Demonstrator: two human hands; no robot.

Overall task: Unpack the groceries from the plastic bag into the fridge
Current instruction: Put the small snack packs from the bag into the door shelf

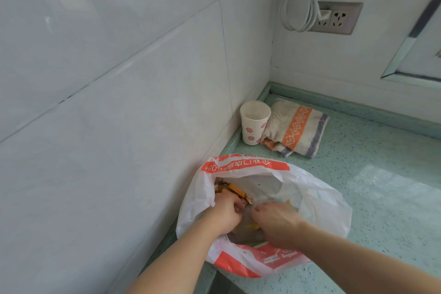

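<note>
The bag [317, 200] is thin white plastic with orange-red bands of white print along its rim, and its mouth gapes wide toward the camera. It sits on the pale green speckled counter [386, 174], its left side pressed up to the white tiled wall [107, 79]. Inside, at the upper left of the opening, lie orange and brown wrapped snacks [232, 190]; further yellow pieces show lower down, mostly hidden under clear film.

Both hands are down inside the bag's mouth. The left hand [225, 212] has its fingers curled in tight just below the snacks, touching their near end; whether it actually grips one cannot be told. The right hand [274, 221] lies beside it, toward the bag's middle, its fingers bent and pinching at something crinkly and clear; what it holds is too hidden to name.

Beyond the bag, in the corner, stands a paper cup [254, 123] with red flower marks, a folded striped towel [296, 127] touching its right side.
</note>
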